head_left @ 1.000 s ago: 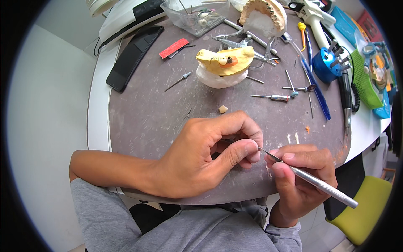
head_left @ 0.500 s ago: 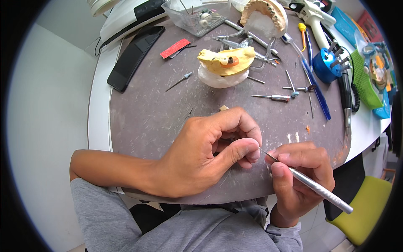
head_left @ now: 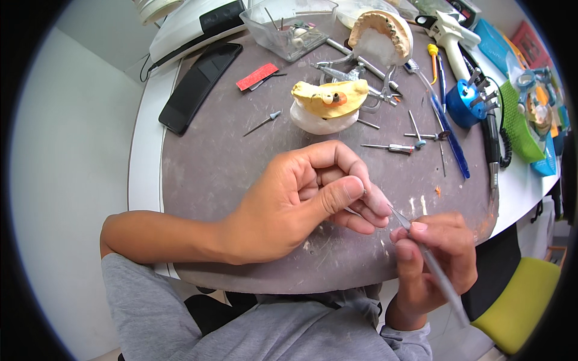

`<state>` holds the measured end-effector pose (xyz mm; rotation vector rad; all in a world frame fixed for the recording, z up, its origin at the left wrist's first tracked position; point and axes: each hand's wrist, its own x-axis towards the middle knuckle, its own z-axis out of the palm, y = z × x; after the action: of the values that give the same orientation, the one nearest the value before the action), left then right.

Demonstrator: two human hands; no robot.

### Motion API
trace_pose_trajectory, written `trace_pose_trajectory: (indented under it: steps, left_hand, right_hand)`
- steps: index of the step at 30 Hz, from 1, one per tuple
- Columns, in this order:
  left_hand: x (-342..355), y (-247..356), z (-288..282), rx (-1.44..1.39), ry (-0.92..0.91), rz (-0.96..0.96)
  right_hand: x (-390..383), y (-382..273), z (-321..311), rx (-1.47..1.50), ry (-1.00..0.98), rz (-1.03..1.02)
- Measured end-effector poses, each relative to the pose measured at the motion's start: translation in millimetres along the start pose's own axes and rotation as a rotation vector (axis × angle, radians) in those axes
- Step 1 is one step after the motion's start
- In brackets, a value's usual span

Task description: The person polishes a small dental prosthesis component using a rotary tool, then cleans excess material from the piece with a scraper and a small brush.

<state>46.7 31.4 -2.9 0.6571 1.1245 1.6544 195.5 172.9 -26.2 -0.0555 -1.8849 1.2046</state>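
The left hand (head_left: 304,201) holds thumb and index finger brought close together at their tips, the other fingers loosely curled; a speck shows at the thumb, too small to tell what is pinched, if anything. The right hand (head_left: 453,253) pinches a slim silver metal tool with a pointed tip (head_left: 444,284) between thumb and fingers, its point right by the left fingertips.

Compared with a moment ago, the left hand has turned and loosened, the tool's handle stands steeper, and its point has moved off the thumb-and-index pinch; this suggests a short break in the fine work there.

Beyond the hands, on the grey-brown work mat (head_left: 211,180), stands a yellow-and-white plaster dental model (head_left: 330,108) with an orange patch.

Farther out, a clear plastic tray (head_left: 259,29) holds thin metal shafts and small white pieces. A round blue metal holder (head_left: 462,103) carries upright grey pins. A green mesh basket (head_left: 519,129) contains mixed small items, not clearly told apart.
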Motion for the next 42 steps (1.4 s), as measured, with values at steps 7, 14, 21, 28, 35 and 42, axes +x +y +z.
trace_pose_trajectory:
  steps: [7,14,21,28,35,42]
  left_hand:
    - [3,2,-3,-0.109,0.046,-0.074]
    - [3,0,-3,-0.072,0.017,-0.044]
    - [-1,-1,-2,0.023,-0.039,0.006]
    - [-1,-1,0,0.051,-0.034,-0.003]
    - [0,-3,0,0.064,-0.037,0.002]
    - [-1,-2,0,0.085,-0.039,0.011]
  right_hand:
    - [4,-7,7,-0.262,-0.054,-0.085]
    - [-6,-5,6,-0.138,0.077,-0.021]
    - [7,-4,1,-0.135,-0.029,-0.133]
    - [7,-2,4,-0.101,-0.028,-0.171]
    - [8,-4,6,-0.11,-0.036,-0.167]
    - [7,-5,6,-0.133,-0.049,-0.142]
